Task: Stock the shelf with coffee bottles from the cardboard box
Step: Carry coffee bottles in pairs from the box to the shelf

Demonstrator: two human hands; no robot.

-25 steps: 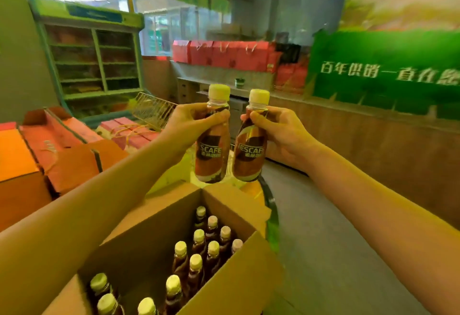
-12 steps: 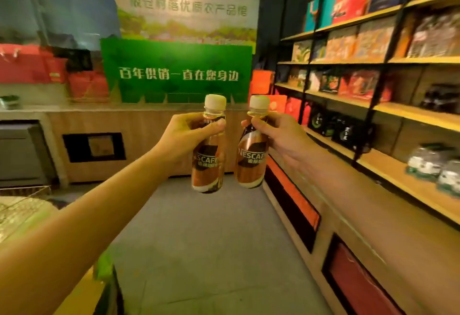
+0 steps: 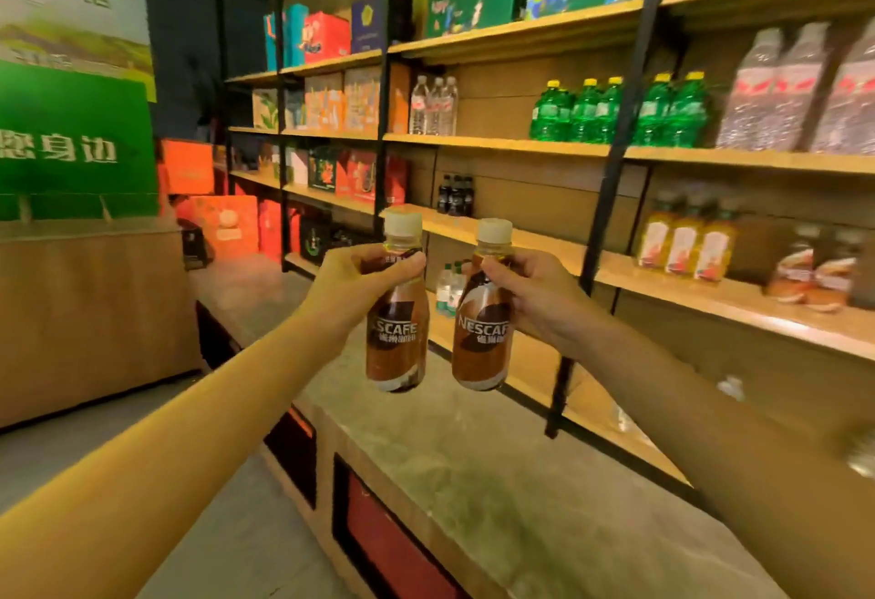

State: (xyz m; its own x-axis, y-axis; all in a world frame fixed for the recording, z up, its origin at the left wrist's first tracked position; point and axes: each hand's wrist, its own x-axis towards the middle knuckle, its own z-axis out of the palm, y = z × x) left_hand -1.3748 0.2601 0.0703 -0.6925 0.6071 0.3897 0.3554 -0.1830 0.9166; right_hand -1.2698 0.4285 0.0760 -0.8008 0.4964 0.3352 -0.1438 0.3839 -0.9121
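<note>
I hold two brown Nescafe coffee bottles with pale caps upright in front of me, side by side and a little apart. My left hand grips the left coffee bottle round its neck. My right hand grips the right coffee bottle the same way. Both hang above the grey ledge in front of the wooden shelf unit. The cardboard box is out of view.
The shelves carry green soda bottles, clear water bottles, orange juice bottles, dark cola bottles, small bottles behind my hands and gift boxes. Black uprights divide the bays. A wooden counter stands at left.
My view has swung right, from the open box of bottles past the green sign to the shelf unit. Both hands keep their bottles raised and are now close to the shelves.
</note>
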